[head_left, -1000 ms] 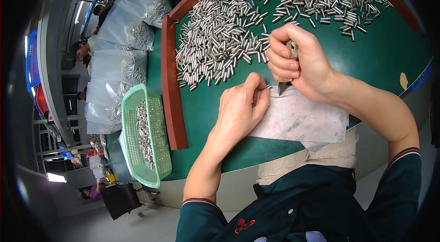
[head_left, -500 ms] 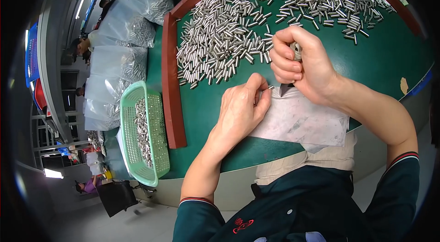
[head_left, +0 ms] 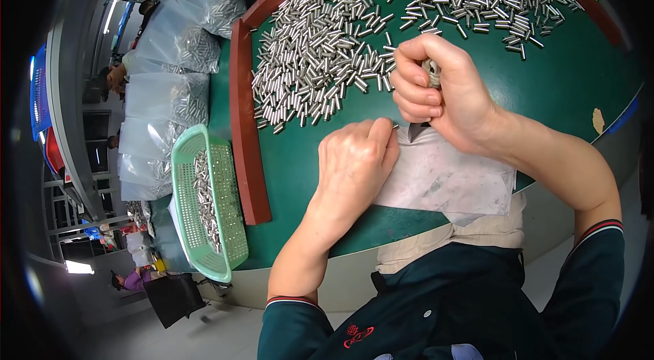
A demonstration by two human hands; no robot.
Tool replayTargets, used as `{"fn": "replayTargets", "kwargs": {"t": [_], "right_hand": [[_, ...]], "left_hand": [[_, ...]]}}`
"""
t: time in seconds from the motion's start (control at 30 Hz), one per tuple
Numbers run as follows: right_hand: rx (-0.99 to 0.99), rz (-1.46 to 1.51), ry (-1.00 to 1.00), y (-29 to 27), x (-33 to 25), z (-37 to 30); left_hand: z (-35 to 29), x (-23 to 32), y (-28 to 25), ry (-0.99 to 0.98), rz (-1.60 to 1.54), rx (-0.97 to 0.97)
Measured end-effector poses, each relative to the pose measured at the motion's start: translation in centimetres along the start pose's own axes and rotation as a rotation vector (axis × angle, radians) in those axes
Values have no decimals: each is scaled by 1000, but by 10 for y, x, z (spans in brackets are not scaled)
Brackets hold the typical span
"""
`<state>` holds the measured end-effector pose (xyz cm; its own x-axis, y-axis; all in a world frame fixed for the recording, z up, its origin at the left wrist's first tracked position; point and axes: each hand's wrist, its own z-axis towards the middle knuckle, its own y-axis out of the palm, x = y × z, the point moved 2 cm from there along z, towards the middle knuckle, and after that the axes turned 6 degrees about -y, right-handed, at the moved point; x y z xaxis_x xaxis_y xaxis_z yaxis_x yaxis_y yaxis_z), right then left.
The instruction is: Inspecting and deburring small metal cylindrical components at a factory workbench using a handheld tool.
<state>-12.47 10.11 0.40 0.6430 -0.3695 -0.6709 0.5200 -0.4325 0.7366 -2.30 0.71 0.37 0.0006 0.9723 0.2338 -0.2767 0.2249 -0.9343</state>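
Note:
My right hand [head_left: 446, 91] is closed in a fist around a knife with a wrapped, pale handle [head_left: 432, 72]; its dark blade [head_left: 416, 131] points down toward a stained whitish sheet [head_left: 449, 179]. Just left of the blade, my left hand [head_left: 354, 162] is closed, thumb and forefinger pinching a small metal pin [head_left: 395, 126] whose tip barely shows. The other fingers are curled under. Beyond both hands, a large spread of shiny metal pins [head_left: 306, 53] covers the far part of the green table [head_left: 558, 87].
A red-brown wooden rail [head_left: 248, 135] borders the pins. Left of it stands a light green perforated basket [head_left: 235, 224] holding more pins. Clear plastic bags [head_left: 160, 98] of pins line the far left. A dark chair [head_left: 174, 295] and people are in the background.
My left hand has turned slightly, with its fingers more tucked in and its back facing up. My right hand keeps its grip on the knife. The whole view has shifted a little.

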Motion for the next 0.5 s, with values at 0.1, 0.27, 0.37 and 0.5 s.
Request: {"fn": "replayTargets", "kwargs": {"t": [0.1, 0.27, 0.37, 0.5], "right_hand": [[5, -13, -4, 1, 0, 0], [-3, -25, -15, 2, 1, 0], [-17, -20, -20, -1, 1, 0], [-11, 9, -15, 0, 1, 0]], "left_hand": [[1, 2, 1, 26, 60, 2], [2, 2, 1, 36, 137, -11], [1, 1, 2, 60, 138, -13], [0, -2, 1, 21, 107, -33]]}}
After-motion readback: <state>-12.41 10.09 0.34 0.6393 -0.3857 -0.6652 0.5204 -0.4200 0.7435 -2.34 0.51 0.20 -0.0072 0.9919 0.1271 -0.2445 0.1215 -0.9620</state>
